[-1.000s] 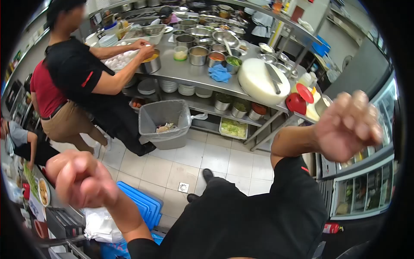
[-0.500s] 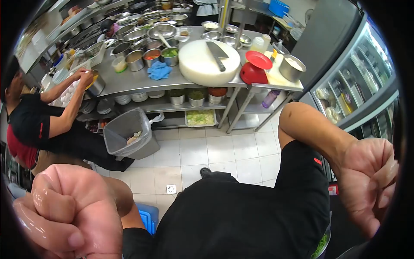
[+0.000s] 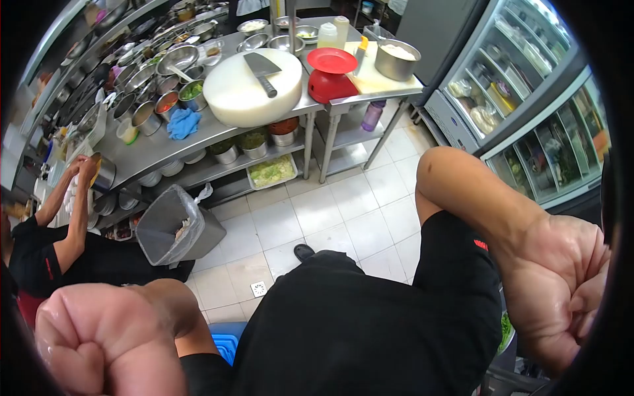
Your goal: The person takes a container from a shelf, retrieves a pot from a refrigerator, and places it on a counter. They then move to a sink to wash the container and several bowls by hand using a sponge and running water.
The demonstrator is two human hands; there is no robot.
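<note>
Kitchen floor tiles (image 3: 333, 218) lay below, steel prep table (image 3: 218, 129) beyond. Left hand (image 3: 109, 340) was a clenched, empty fist near blue lids (image 3: 224, 343). Right hand (image 3: 558, 290) curled closed, holding nothing visible.

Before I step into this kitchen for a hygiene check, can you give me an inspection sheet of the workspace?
Surface: steel prep table crowded; tiled floor bare near the drain.
Job's things: nothing held; left hand and right hand both fisted in front of the body.
Clutter: round cutting board with cleaver, red scale, blue cloth, many metal bowls, lined bin holding scraps.
Fingers: curled shut on both hands, wet-looking.
Cables: nothing seen.
Surroundings: co-worker at the table's far end; glass-door fridges to the right.
</note>
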